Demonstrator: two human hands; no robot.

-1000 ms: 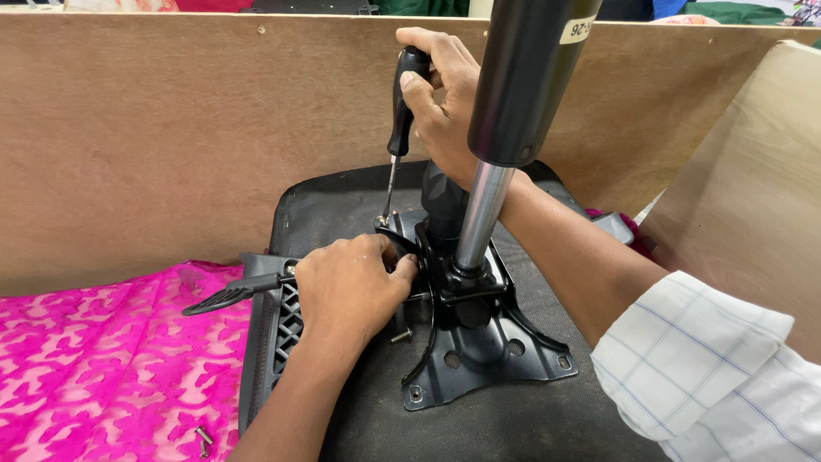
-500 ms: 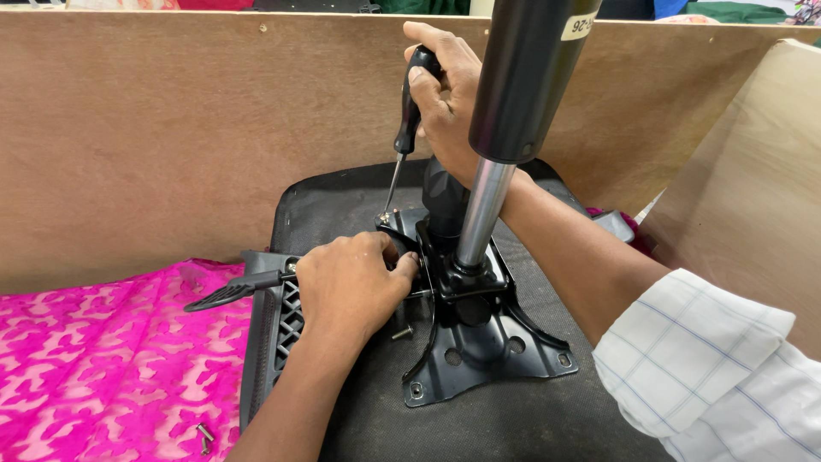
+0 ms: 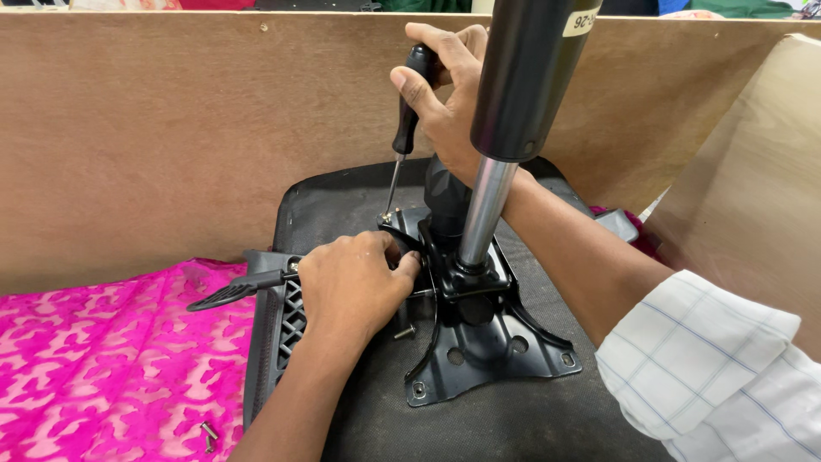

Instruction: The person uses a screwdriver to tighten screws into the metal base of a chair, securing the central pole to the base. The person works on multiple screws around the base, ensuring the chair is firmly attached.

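An upturned black chair seat lies in front of me with a black metal mechanism plate on it. A black and chrome gas lift cylinder stands up from the plate. My right hand grips a black-handled screwdriver, its tip down at the plate's far left corner. My left hand presses on the plate's left side, beside a black lever that sticks out to the left. A loose bolt lies on the seat by my left hand.
A brown board wall runs across the back and another board leans at the right. Pink patterned cloth covers the surface at the left, with two small screws on it.
My right hand has turned slightly on the screwdriver handle, with the tip staying at the same corner. My left hand has held its place.
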